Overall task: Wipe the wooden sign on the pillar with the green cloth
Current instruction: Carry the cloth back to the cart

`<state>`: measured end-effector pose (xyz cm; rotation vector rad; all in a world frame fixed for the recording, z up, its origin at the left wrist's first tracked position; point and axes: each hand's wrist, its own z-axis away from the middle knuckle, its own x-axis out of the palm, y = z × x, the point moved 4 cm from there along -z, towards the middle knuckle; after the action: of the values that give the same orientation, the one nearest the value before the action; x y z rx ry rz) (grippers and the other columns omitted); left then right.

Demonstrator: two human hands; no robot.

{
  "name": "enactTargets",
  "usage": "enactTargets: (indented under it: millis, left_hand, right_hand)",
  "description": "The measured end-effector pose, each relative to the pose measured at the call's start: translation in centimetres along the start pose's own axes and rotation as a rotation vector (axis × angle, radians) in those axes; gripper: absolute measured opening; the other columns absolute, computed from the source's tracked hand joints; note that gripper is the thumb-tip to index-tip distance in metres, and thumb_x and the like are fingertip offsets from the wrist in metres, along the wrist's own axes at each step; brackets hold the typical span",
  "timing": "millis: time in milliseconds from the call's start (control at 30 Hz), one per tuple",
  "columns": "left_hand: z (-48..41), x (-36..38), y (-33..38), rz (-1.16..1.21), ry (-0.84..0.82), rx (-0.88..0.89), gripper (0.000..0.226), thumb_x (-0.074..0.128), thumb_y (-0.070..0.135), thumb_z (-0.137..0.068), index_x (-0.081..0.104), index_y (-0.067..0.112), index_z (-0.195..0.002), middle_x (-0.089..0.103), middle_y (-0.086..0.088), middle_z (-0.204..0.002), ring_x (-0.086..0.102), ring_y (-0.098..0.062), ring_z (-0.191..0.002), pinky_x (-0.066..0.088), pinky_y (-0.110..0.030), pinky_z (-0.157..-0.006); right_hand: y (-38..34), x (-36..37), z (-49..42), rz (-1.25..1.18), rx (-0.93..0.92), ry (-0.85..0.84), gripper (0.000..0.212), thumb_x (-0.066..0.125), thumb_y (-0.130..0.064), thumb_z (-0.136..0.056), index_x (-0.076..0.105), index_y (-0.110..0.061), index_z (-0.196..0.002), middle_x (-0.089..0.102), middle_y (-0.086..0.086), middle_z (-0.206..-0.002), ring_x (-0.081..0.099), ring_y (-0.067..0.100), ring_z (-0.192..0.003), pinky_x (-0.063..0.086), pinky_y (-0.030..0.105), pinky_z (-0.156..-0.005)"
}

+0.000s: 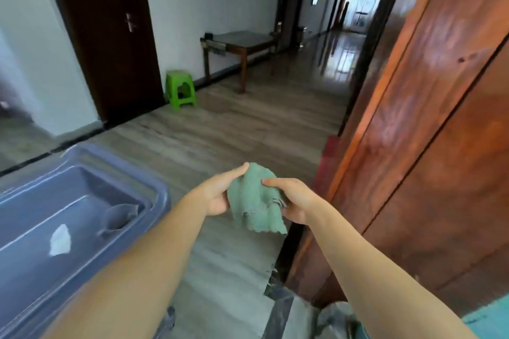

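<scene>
Green cloth (254,201) bunched between both hands above the floor (220,132). Left grip (217,195) and right grip (293,199) each clamped on it. Wooden panelling (427,118) just right; blue tub (68,215) left.

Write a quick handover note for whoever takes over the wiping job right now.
Left hand: grip shut on the green cloth, at its left edge.
Right hand: grip shut on the same cloth, at its right side.
The cloth is bunched between both hands, in the air above the floor.
Wooden panelling stands to the right; no sign can be made out on it.
Done: cloth in hand. Left: all the wiping.
</scene>
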<state>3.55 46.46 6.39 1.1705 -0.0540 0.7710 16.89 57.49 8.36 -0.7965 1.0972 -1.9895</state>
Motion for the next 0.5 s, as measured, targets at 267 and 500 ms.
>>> enactTargets:
  millis: [267,500]
  left_hand:
    - [5.3,-13.1,-5.3,0.105,0.144,-0.001,0.033,0.068,0.008,-0.091,0.072,0.011,-0.124,0.070,-0.017,-0.131,0.071,-0.031,-0.115,0.053,-0.049,-0.100]
    - [11.8,-20.6,-6.0,0.256,0.575,0.159,0.053,0.065,-0.006,-0.089,0.058,0.009,-0.140,0.066,-0.019,-0.136,0.064,-0.039,-0.125,0.052,-0.055,-0.102]
  right_hand:
    - [5.1,10.1,-9.1,0.041,0.162,-0.253,0.041,0.052,-0.006,-0.103,0.048,0.008,-0.141,0.056,0.031,-0.141,0.062,0.040,-0.109,0.053,0.052,-0.097]
    - [6.6,17.9,-15.8,0.211,0.289,-0.552,0.019,0.060,0.000,-0.098,0.066,-0.016,-0.106,0.079,0.007,-0.089,0.077,0.019,-0.071,0.064,0.035,-0.056]
